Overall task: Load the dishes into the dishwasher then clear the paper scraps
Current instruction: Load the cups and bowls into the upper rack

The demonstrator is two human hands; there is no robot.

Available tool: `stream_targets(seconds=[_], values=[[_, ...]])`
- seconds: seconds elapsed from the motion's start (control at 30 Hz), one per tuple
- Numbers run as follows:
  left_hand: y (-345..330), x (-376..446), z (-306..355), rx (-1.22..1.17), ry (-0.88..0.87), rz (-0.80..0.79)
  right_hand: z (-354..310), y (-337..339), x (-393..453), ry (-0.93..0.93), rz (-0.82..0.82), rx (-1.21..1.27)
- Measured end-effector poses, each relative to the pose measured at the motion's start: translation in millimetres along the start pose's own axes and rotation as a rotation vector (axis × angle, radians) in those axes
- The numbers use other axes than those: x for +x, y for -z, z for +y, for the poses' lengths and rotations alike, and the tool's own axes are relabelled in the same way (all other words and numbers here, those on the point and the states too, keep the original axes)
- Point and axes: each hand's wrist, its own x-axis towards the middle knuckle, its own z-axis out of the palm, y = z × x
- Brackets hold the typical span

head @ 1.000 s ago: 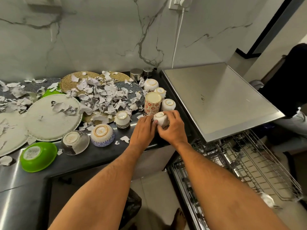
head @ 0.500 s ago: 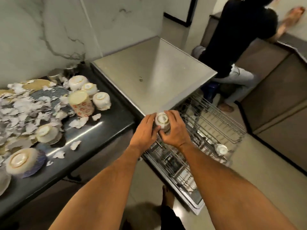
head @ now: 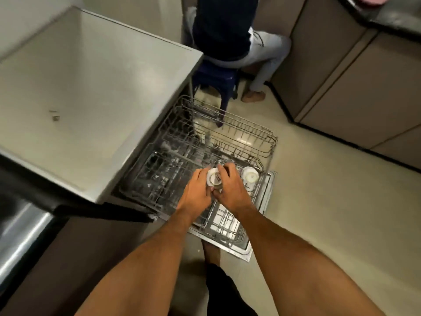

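A small white cup (head: pixel 214 179), upside down w/ base up, is held over the pulled-out dishwasher rack (head: pixel 266 142); left hand (head: pixel 196 195) and right hand (head: pixel 230 190) both have fingers clamped round it. A second inverted cup (head: pixel 250 177) sits in the rack just right. Another person sits on a stool (head: pixel 216 80) at far side.

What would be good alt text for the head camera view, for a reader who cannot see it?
Both hands, left and right, hold a small white cup upside down over the pulled-out dishwasher rack, beside another cup already in it. Behind the rack, a person sits on a blue stool.
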Motion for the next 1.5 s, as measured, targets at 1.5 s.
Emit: stream_targets(seconds=[1.5], values=[[-122,138,-19,-0.091,0.224,-0.282,122,-53,91,-0.19,-0.306,-0.178]])
